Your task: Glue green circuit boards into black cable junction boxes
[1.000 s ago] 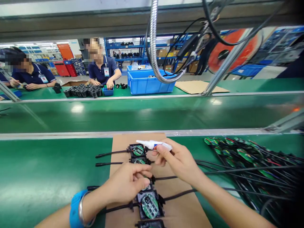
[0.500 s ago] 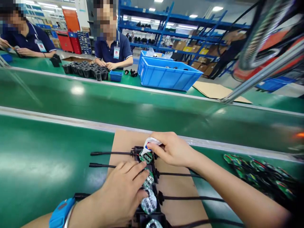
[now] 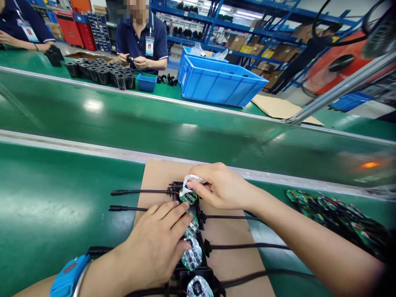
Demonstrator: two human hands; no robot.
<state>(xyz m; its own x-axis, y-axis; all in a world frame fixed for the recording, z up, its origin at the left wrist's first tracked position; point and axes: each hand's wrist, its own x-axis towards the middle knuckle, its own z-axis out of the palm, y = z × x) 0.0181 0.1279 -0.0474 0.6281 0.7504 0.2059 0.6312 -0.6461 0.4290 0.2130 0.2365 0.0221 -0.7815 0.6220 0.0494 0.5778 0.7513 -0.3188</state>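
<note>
A row of black housings with round green circuit boards (image 3: 192, 258) and black cables lies on a brown cardboard sheet (image 3: 157, 175). My right hand (image 3: 221, 186) is closed on a small white glue tube (image 3: 189, 184), its tip pointing down at the farthest board (image 3: 188, 197). My left hand (image 3: 157, 245) lies flat with its fingers stretched over the middle housings, pressing them down. A blue wristband (image 3: 68, 274) is on my left wrist.
A heap of green boards with wires (image 3: 334, 214) lies at the right on the green bench. Beyond a green conveyor belt (image 3: 154, 123), a person handles small black parts beside rows of black cups (image 3: 99, 74) and a blue crate (image 3: 219, 84). A slanted metal bar (image 3: 337, 86) crosses upper right.
My right hand turned the glue tube from level to tip-down over the farthest board. My left hand went from pinching a housing to lying flat on the row. The view tilted.
</note>
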